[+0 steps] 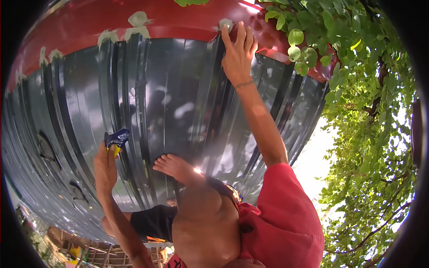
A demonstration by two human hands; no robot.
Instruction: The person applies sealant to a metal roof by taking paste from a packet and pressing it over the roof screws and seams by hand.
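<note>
My left hand (106, 167) grips a crumpled blue and yellow packet (117, 138) above the dark metal roof sheet (178, 107). What the packet contains does not show. Farther up, my right hand (239, 56) reaches to the red metal strip (178, 20), its fingers apart. Its fingertips are at a pale grey patch of paste (226, 24), where the strip meets a raised rib. More pale paste (137, 32) covers other rib ends along the strip's edge.
My bare foot (174, 169) is planted on the ribbed sheet. Two dark loop-shaped items (47, 149) lie at the left. Leafy branches (366, 120) hang over the right side and reach the red strip. Wooden slats (109, 255) show below the roof edge.
</note>
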